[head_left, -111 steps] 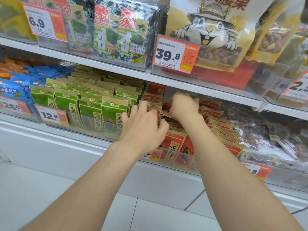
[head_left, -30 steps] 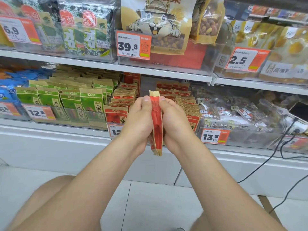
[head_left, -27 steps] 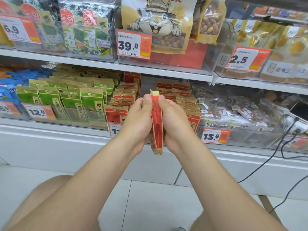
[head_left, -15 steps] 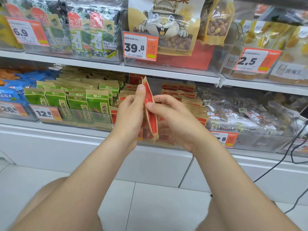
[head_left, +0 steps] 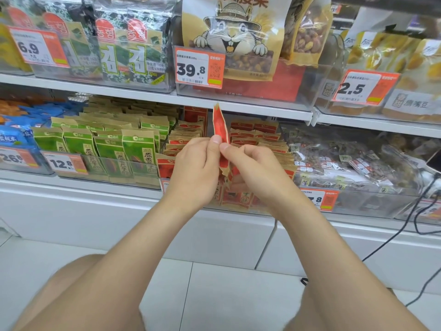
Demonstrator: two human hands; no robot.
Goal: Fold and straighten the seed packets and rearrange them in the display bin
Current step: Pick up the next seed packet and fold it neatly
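Red seed packet (head_left: 221,129) is up in the air between my two hands, edge-on to me, roughly upright, top corner leaning a bit left. It sits in front of the display bin (head_left: 241,207), not inside it. My left hand (head_left: 195,168) pinches the packet's left face, thumb tip on it, other fingers curled. My right hand (head_left: 257,172) pinches the right face with thumb and forefinger; the rest of its fingers are bent in behind. Lower end of the packet is hidden between my hands.

Behind them, the clear bin holds rows of matching red seed packets (head_left: 253,134) standing on edge, a few more showing through its front wall. Next bin to the left has green seed packets (head_left: 140,149) with a 12.8 price tag (head_left: 63,163). To the right, clear bags of nuts (head_left: 346,161). Shelf above (head_left: 238,106) carries a 39.8 tag (head_left: 199,70), a squirrel-print nut bag (head_left: 233,37) and seaweed packs (head_left: 131,51). Black cable (head_left: 393,237) hangs at right over the white tiled floor (head_left: 214,295).
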